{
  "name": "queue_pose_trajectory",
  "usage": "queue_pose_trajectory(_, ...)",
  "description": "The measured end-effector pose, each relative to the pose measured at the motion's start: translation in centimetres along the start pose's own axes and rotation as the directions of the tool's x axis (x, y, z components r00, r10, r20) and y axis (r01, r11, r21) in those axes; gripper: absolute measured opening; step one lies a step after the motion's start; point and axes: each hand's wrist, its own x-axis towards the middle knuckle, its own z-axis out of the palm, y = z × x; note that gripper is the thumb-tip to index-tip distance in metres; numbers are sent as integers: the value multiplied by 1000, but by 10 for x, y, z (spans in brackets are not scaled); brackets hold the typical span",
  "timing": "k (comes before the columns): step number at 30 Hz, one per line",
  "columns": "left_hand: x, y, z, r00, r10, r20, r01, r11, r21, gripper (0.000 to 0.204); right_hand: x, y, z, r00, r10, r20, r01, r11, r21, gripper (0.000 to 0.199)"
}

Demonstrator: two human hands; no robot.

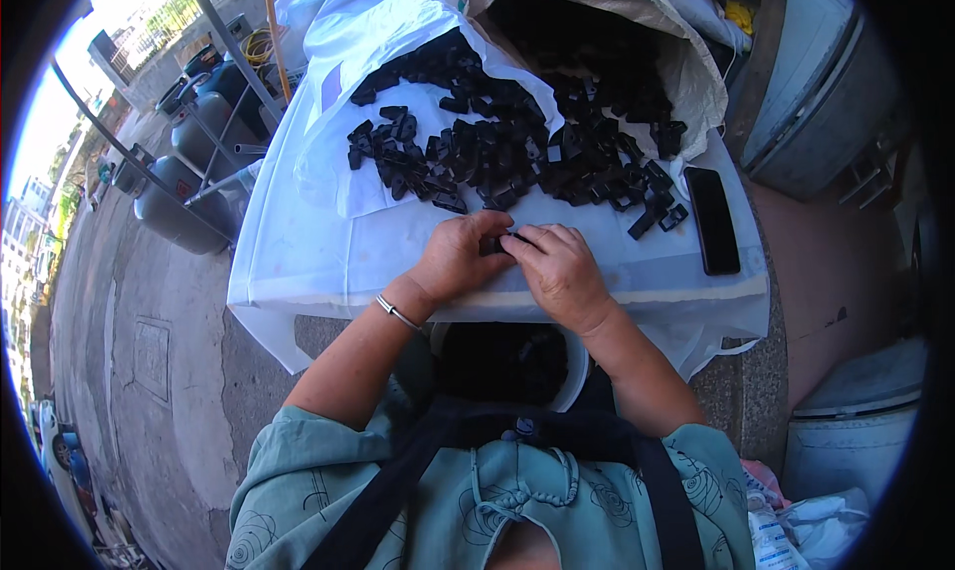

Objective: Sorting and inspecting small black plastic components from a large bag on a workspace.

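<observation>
Close together over the table's near part, my left hand (460,257) and my right hand (563,272) pinch a small black plastic part (492,244) between their fingertips. Most of that part is hidden by the fingers. A silvery bangle (398,312) circles my left wrist. Just beyond the hands lies a loose heap of similar black plastic parts (487,162), spilling from a white plastic bag (383,18) and a woven sack (696,68). Below the table edge, between my forearms, a pale bucket (578,371) holds more dark pieces.
White plastic sheeting (288,222) covers the table and hangs over its near edge. A black phone (711,222) lies at the right. Grey gas cylinders (179,217) stand on the ground at left. Metal cabinets (816,102) are at right, with plastic bags (826,520) lower down.
</observation>
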Motion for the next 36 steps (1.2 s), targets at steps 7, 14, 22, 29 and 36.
queue_pose_trajectory(7, -3, 6, -7, 995, 100, -2, -100, 994, 49, 40, -4, -1, -2, 994, 77, 79, -75, 997, -17, 28)
queue_pose_trajectory(14, 19, 12, -7, 986, 81, -147, -74, 996, 52, 37, 9, 32, -21, 907, 411, -95, -408, 912, 47, 29)
queue_pose_trajectory(22, 21, 4, 3, 999, -53, 12, 52, 995, 88, 25, 17, 35, -18, 845, 530, 73, -499, 829, -252, 24)
queue_pose_trajectory(29, 15, 0, -3, 989, 32, -143, -10, 989, 149, 26, 4, 37, -35, 857, 510, 70, -500, 857, -125, 23)
queue_pose_trajectory(36, 9, 4, -4, 999, 6, 32, -8, 998, 63, 45, 1, 43, -36, 977, 156, 147, -156, 988, -16, 34)
